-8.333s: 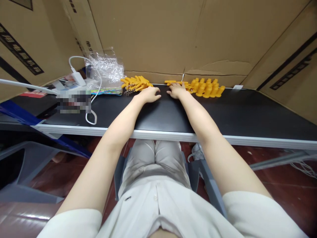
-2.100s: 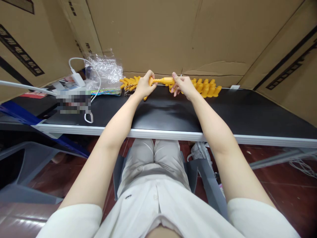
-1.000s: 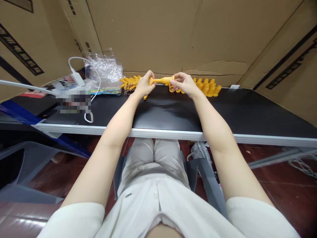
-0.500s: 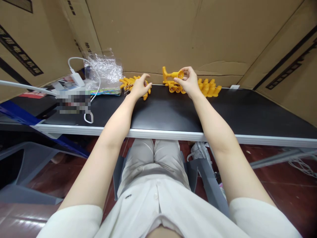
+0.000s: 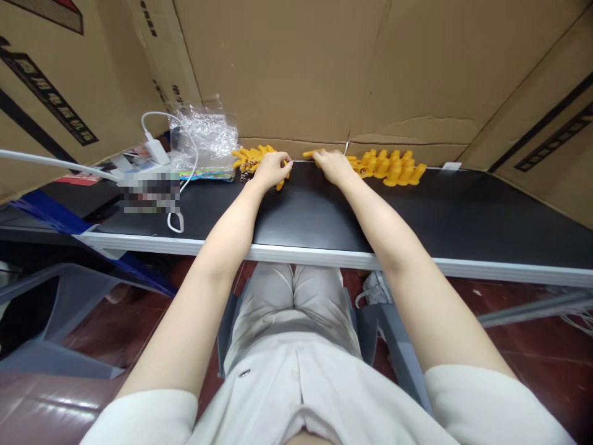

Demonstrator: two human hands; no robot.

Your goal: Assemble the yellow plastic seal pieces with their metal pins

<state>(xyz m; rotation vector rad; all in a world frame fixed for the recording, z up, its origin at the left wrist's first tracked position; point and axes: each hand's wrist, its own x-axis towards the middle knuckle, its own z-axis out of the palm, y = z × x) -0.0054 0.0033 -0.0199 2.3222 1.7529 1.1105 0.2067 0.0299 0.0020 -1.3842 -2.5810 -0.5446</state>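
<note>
We saw two heaps of yellow plastic parts at the far edge of the black table (image 5: 417, 210), against the cardboard wall (image 5: 296, 68). The left heap (image 5: 252, 157) was a loose tangle of slim, finger-shaped pieces with small metal rings or chains mixed in; we could make out roughly eight or nine pieces, but they overlapped too much for a sure count. The right heap (image 5: 391, 167) was tidier: about ten stubby, flared pieces lying side by side in two short rows.

Our left hand (image 5: 272, 169) lay palm down over the near end of the left heap, fingers curled and touching the pieces; one yellow piece (image 5: 280, 184) showed beneath the fingers. We could not tell whether the hand actually gripped it. Our right hand (image 5: 332, 164) rested palm down at the left end of the right heap, with a single slim yellow part (image 5: 309, 153) poking out past its fingertips; whether the fingers closed on it was hidden from us.

To the left we counted one crumpled clear plastic bag (image 5: 204, 133) and one white charger (image 5: 156, 148) with its cable.
</note>
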